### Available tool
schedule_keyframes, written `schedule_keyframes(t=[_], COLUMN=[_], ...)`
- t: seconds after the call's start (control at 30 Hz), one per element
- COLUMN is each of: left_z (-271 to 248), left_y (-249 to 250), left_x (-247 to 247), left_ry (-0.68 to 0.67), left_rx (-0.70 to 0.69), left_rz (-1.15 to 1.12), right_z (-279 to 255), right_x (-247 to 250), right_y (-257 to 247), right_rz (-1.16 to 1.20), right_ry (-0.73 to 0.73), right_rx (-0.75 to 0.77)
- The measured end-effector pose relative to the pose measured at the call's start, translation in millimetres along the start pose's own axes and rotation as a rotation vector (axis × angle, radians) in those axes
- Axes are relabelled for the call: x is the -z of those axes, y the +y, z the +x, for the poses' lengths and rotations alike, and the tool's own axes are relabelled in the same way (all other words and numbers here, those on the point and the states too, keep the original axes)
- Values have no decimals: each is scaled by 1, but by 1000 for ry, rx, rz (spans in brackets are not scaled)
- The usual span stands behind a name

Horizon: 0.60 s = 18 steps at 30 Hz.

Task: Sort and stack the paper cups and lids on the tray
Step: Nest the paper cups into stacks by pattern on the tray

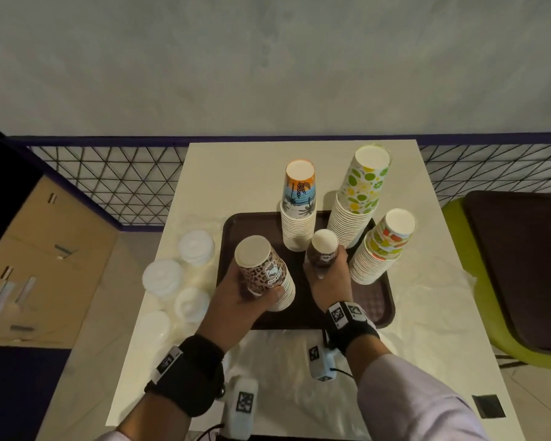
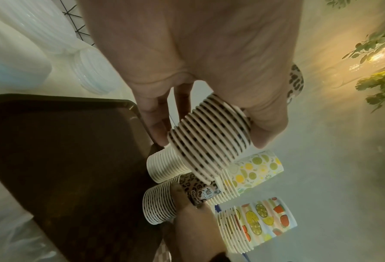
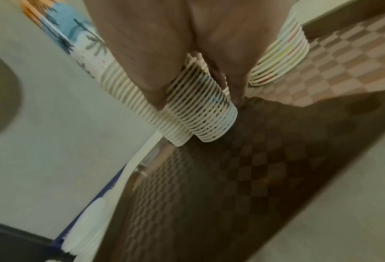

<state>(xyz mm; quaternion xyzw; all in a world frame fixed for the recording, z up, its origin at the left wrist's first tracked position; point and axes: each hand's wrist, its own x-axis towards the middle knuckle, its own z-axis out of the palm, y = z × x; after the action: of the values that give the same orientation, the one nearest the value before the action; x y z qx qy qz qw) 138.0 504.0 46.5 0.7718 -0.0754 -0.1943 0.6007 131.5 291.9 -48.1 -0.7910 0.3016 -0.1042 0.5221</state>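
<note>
A brown tray (image 1: 376, 300) lies on the white table. My left hand (image 1: 255, 289) grips a tilted stack of leopard-print cups (image 1: 263, 270) over the tray's left side; the fingers curl round the leopard-print stack (image 2: 211, 138) in the left wrist view. My right hand (image 1: 328, 272) grips a smaller dark leopard stack (image 1: 322, 251) at the tray's middle, its base on the tray (image 3: 231, 177). Behind stand a palm-tree stack (image 1: 299, 205), a lime-print stack (image 1: 358, 195) and a fruit-print stack (image 1: 382, 246). Several piles of white lids (image 1: 163, 276) sit on the table left of the tray.
A cardboard box (image 1: 45, 249) stands on the floor at the left. A black mesh fence (image 1: 115, 179) runs behind the table. At the right is a green chair (image 1: 458, 224) with a dark tray (image 1: 522, 265) on it. Crinkled clear plastic (image 1: 283, 370) covers the table's front.
</note>
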Motion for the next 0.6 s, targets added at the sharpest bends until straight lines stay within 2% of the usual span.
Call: schedule_keyframes(t=[0.27,0.33,0.47,0.6], left_z=[4,4,2,0], left_y=[12,17,27,27], left_x=[-8,-13,-26,-35], left_ry=[-28,-49,-113,-160], left_rx=[-53,-77,-112,-106], left_rz=[72,93,107,92], right_z=[-83,-97,-97,-81], right_x=[62,73,80,79], right_y=[-45,-60,-81,-83], right_rz=[-149,-92,100,114], right_ry=[-89,-131,-272,-400], right_rx=[197,266,265,247])
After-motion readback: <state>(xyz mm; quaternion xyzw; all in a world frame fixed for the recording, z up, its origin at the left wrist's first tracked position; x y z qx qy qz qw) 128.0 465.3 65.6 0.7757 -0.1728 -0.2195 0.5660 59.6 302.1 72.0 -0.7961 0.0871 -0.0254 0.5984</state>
